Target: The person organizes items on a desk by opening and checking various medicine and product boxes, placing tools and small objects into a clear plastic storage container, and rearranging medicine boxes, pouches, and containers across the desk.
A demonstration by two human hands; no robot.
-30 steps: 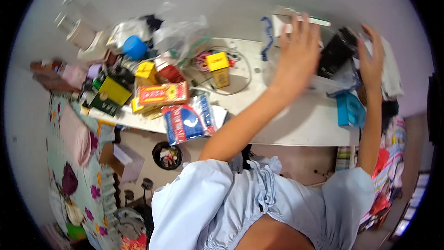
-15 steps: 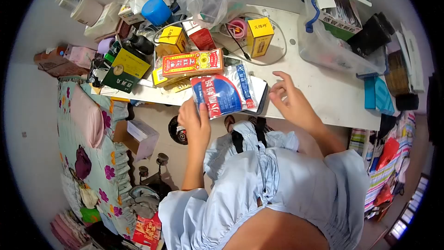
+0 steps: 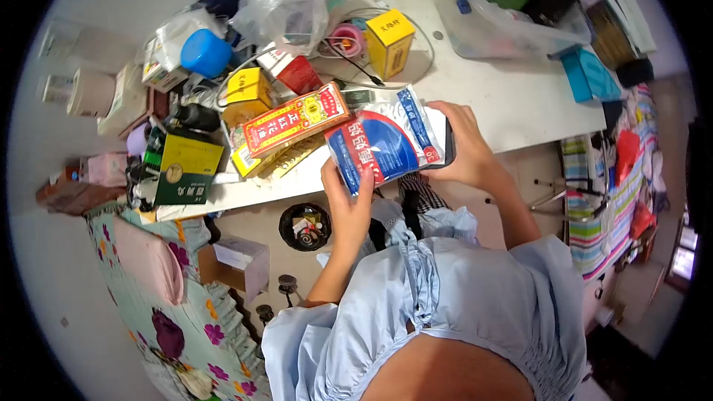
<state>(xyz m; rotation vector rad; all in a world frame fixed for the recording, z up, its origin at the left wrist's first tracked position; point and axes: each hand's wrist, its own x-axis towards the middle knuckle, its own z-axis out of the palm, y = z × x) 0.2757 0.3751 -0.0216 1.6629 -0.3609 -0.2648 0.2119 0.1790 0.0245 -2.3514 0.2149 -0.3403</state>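
Note:
A plastic packet [image 3: 382,141] printed in red, blue and white is held up at the table's front edge. My left hand [image 3: 347,204] grips its lower left side, thumb on the front. At the packet's right edge, a flat white thing with a dark rim [image 3: 448,141] shows partly from behind it. My right hand [image 3: 466,147] is closed around that rim; its fingertips are partly hidden. Just left of the packet lies a red and yellow box [image 3: 297,120] on top of other yellow boxes.
A yellow box [image 3: 390,43] stands farther back on the white table [image 3: 490,93], near a coiled cable. Clutter fills the left side, including a green and yellow box [image 3: 186,171] and a blue-capped container [image 3: 206,53]. A clear bin [image 3: 497,33] sits back right. Below is a waste basket [image 3: 304,226].
My right hand has moved from open beside the packet to closed on the dark-rimmed flat thing. My left hand still holds the packet. The whole view has shifted and tilted.

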